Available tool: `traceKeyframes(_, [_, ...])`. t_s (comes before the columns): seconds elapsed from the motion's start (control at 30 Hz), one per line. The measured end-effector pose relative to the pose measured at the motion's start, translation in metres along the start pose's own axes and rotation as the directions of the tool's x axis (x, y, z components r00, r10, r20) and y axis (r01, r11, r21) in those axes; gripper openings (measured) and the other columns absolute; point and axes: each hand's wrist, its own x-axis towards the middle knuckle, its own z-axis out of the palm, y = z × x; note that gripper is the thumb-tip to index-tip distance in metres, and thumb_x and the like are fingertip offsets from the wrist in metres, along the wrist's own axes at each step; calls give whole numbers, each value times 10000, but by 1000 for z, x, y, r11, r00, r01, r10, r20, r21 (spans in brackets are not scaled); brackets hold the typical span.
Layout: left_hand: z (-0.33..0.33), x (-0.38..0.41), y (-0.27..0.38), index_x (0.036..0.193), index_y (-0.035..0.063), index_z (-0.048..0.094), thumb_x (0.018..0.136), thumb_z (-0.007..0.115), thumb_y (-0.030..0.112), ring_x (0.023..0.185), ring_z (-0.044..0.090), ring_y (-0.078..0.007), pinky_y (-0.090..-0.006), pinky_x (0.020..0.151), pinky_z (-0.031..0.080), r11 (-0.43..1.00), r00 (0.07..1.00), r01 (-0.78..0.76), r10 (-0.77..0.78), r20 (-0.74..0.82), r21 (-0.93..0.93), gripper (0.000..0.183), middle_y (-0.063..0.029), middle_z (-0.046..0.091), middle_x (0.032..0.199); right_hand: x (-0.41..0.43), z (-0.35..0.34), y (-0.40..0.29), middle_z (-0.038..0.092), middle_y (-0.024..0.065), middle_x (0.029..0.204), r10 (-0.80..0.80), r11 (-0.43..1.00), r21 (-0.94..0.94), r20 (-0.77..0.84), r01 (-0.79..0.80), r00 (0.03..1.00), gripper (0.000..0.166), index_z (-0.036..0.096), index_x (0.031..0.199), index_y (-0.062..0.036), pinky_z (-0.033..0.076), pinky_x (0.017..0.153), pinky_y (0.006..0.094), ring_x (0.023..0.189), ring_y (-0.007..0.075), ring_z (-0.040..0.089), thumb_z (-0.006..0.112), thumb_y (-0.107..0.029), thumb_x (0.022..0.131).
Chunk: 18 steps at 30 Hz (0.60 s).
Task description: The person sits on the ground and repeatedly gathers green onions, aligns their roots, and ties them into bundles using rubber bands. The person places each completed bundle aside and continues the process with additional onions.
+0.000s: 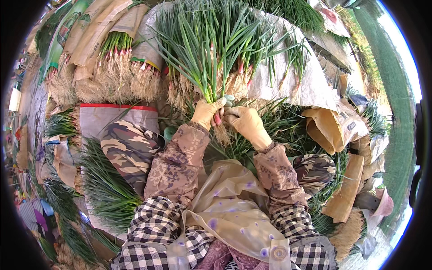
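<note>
My left hand (204, 112), in a pale yellow glove with what look like grey-green fingertips, is closed around the lower stems of a few green onion plants (210, 79). Their long leaves fan upward, away from me. A reddish bulb (217, 118) and pale roots (221, 134) hang below that grip. Just right of the bulb is my right hand (248, 125), gloved alike, its fingers curled in close to the stems. Whether anything is pinched between those fingers is hidden. Behind my hands, more green onions (241, 67) lie with their roots towards me on a white woven sheet (270, 79).
Paper-wrapped onion bundles (116, 50) lie at the upper left. A grey sack with a red edge (118, 116) is by my left knee. Loose leaves (283, 125) cover the ground before me. An opened brown paper bag (325, 130) lies at right, near green netting (398, 111).
</note>
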Motion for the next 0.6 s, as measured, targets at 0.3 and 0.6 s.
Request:
traceKeyframes(0.3, [11, -20, -5, 942, -57, 606, 884, 604, 77, 513, 564, -135, -262, 486, 483, 987, 999, 9, -3, -37, 159, 146, -106, 640, 685, 54, -6, -39, 656, 72, 756, 334, 898, 362, -186, -251, 924, 327, 618, 1123, -25, 469, 552, 291, 551, 147, 589, 673, -146, 824])
traceKeyframes(0.6, [14, -27, -8, 780, -9, 580, 912, 489, 92, 433, 505, -127, -254, 369, 379, 990, 995, 29, -15, -102, 135, 189, -60, 571, 599, 38, 13, -17, 623, 33, 707, 315, 686, 679, 48, -262, 948, 131, 642, 935, 3, 465, 522, 252, 542, 90, 563, 675, -61, 825])
